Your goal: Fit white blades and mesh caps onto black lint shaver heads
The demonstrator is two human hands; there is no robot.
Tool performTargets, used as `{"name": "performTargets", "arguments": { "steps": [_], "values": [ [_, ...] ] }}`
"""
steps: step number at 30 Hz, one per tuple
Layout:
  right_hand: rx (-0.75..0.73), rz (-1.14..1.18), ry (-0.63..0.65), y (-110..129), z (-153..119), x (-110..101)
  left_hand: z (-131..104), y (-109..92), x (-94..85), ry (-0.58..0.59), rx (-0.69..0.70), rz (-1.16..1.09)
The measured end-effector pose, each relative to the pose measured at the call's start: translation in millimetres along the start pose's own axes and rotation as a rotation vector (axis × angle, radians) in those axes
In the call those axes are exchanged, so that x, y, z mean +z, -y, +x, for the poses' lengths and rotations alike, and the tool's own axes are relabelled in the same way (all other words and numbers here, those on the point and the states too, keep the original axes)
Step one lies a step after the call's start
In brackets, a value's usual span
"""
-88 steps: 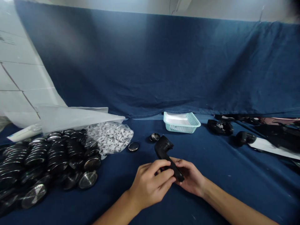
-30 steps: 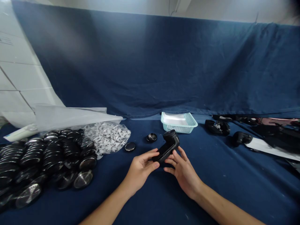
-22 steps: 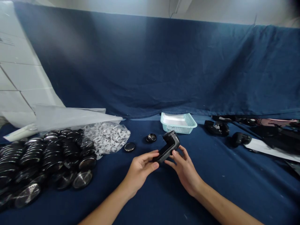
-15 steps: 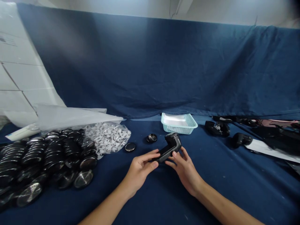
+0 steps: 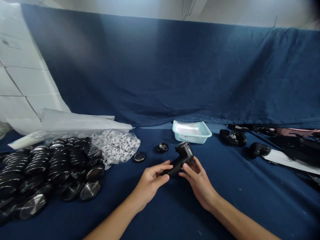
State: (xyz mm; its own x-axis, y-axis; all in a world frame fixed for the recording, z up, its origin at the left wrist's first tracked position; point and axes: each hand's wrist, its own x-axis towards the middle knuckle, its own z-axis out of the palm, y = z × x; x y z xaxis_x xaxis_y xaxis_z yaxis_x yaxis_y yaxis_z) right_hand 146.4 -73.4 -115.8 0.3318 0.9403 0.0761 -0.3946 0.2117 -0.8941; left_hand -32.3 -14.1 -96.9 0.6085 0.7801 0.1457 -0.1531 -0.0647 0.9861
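Observation:
A black angled device [image 5: 184, 156] with a round ribbed head is held just above the blue cloth. My left hand [image 5: 150, 180] pinches the end of its handle between thumb and fingers. My right hand [image 5: 198, 181] grips it near the bend, thumb on the near side and fingers behind. Beyond the device lies a small round black part with a metallic inside [image 5: 162, 147]. To its left, a flat black disc [image 5: 139, 157] rests on the cloth.
Rows of black round parts with metal faces [image 5: 58, 163] fill the left. Beside them sit a clear bag of small grey-white pieces [image 5: 116, 146] and white wrapping [image 5: 80, 121]. A light-blue basket [image 5: 192, 138] stands behind; black devices [image 5: 233, 137] lie at right.
The device has turned slightly in my fingers, and its head has tipped a little to the left. Both hands keep hold of it. The view has shifted slightly.

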Motion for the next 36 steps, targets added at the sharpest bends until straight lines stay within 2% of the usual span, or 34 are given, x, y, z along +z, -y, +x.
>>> {"name": "performTargets", "arguments": {
  "steps": [6, 15, 22, 27, 32, 36],
  "values": [
    [-0.055, -0.044, 0.017, 2.0, -1.3, 1.9, -1.4, 2.1, 1.0, 0.009, -0.047, -0.098],
    [-0.049, -0.072, 0.037, 3.0, -2.1, 2.6, -0.7, 2.2, 1.7, -0.029, -0.065, -0.135],
    [0.010, 0.017, 0.041, 3.5, -3.0, 4.4, -0.1, 3.0, -0.9, -0.052, -0.058, -0.016],
    [0.104, 0.232, 0.143, 6.1, -4.7, 8.7, -3.4, 2.4, 0.9, -0.056, 0.122, 0.248],
    [0.235, 0.371, 0.179, 7.9, -4.7, 9.1, -9.4, 0.1, 6.1, -0.116, 0.407, 0.645],
    [0.335, 0.449, 0.222, 5.4, -3.8, 6.5, -12.9, -3.9, 8.5, -0.039, 0.628, 0.917]
  ]
}}
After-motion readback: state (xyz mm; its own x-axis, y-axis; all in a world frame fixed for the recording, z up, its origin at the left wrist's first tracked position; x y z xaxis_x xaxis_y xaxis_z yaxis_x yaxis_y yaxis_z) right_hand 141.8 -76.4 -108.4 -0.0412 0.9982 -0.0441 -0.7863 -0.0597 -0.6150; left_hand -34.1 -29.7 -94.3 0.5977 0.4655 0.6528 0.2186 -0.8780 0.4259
